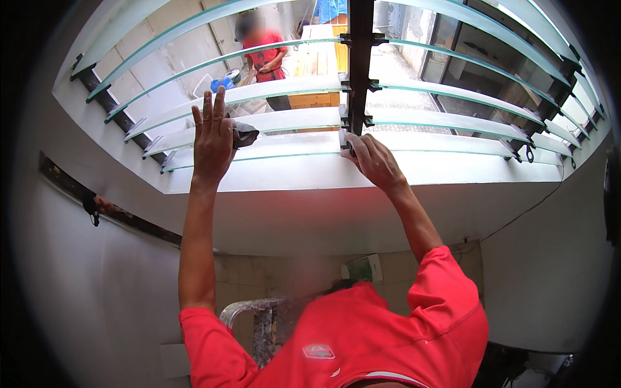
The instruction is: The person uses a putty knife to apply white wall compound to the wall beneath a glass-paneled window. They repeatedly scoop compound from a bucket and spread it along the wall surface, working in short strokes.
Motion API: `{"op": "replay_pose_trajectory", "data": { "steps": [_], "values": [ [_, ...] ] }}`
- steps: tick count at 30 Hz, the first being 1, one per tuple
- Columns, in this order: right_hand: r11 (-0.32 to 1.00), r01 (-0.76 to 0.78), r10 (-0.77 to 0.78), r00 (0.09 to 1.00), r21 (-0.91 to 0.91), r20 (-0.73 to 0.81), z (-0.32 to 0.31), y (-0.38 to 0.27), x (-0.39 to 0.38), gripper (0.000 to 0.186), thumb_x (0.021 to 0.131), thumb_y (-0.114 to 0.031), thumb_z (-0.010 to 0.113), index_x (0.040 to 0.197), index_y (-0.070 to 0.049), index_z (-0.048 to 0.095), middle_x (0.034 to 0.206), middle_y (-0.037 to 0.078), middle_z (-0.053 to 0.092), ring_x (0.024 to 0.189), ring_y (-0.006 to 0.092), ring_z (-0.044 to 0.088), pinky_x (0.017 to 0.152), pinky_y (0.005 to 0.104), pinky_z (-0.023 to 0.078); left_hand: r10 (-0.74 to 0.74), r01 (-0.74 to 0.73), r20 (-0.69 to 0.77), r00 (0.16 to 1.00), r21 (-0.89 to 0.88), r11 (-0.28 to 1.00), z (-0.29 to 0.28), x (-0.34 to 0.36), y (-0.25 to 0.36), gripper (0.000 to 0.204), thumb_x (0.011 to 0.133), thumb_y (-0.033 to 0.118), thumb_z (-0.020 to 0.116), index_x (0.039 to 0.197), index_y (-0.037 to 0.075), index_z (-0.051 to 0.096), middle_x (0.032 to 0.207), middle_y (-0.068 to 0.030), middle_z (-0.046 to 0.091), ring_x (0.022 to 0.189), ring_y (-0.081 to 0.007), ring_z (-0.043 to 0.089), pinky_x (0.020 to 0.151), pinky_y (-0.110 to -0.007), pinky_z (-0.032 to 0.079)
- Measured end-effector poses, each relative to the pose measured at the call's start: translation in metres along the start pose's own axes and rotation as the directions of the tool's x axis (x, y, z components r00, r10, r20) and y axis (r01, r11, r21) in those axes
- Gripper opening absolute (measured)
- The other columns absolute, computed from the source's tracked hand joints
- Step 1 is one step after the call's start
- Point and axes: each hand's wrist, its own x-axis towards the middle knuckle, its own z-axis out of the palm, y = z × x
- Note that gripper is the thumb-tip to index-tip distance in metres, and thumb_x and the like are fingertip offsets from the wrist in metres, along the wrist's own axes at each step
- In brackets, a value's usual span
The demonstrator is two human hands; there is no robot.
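Note:
A louvre window with several tilted glass slats (278,123) spans the top of the view, split by a dark centre post (359,71). My left hand (212,139) is raised against the lower left slats, fingers stretched upward. A crumpled dark grey cloth (245,134) sticks out beside its thumb, held against the slat. My right hand (375,160) is closed at the foot of the centre post, fingers curled around a small black fitting (352,151) there. Its fingertips look whitish, and they hide most of the fitting.
Under the window runs a white sill (272,178). Below me stand a paint-spattered metal ladder (264,323) and a green-and-white box (363,268). A thin cable (527,210) hangs at right. Outside, a person in red (265,55) stands by a wooden table (317,58).

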Motion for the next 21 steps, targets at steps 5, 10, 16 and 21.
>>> {"op": "replay_pose_trajectory", "data": {
  "steps": [5,10,16,21],
  "values": [
    [0.995,-0.093,0.092,0.996,0.048,0.015,-0.003,-0.007,0.001,0.043,0.088,-0.013,0.077,0.123,0.003,0.061,0.088,0.011,0.065,0.078,0.0262,0.065,0.068,0.0387,0.055,-0.014,0.014,-0.008,1.0,0.004,1.0,0.003,0.0,0.0,0.008,0.102,0.003,0.054,0.099,0.003,0.047,0.167,-0.0228,0.026,0.156,-0.0409,0.019,0.124,-0.063,0.016],
    [0.991,-0.126,0.128,0.991,0.041,-0.042,-0.001,-0.014,0.002,0.05,0.086,-0.011,0.079,0.129,0.003,0.058,0.089,0.011,0.064,0.077,0.0245,0.064,0.067,0.0377,0.056,-0.006,0.005,0.015,1.0,0.041,0.999,0.006,0.002,-0.005,0.03,0.092,0.006,0.071,0.105,0.004,0.044,0.167,-0.0258,0.022,0.157,-0.0428,0.014,0.124,-0.064,0.016],
    [0.973,-0.166,0.192,0.968,0.159,-0.164,0.007,-0.019,0.002,0.052,0.083,-0.003,0.079,0.13,0.004,0.057,0.091,0.014,0.066,0.075,0.0257,0.065,0.065,0.0384,0.056,-0.017,0.017,0.014,1.0,0.003,1.0,0.008,0.006,-0.014,0.035,0.089,0.009,0.074,0.107,0.005,0.044,0.168,-0.0237,0.022,0.157,-0.0425,0.015,0.124,-0.065,0.016],
    [0.968,-0.192,0.227,0.943,0.159,-0.242,0.009,-0.025,0.009,0.053,0.084,-0.002,0.079,0.131,0.005,0.055,0.093,0.016,0.068,0.076,0.0262,0.067,0.066,0.0374,0.056,-0.025,0.025,0.008,1.0,0.033,0.999,0.012,0.008,-0.019,0.039,0.087,0.011,0.077,0.109,0.006,0.045,0.168,-0.0227,0.023,0.156,-0.0416,0.018,0.124,-0.064,0.016]
  ]
}}
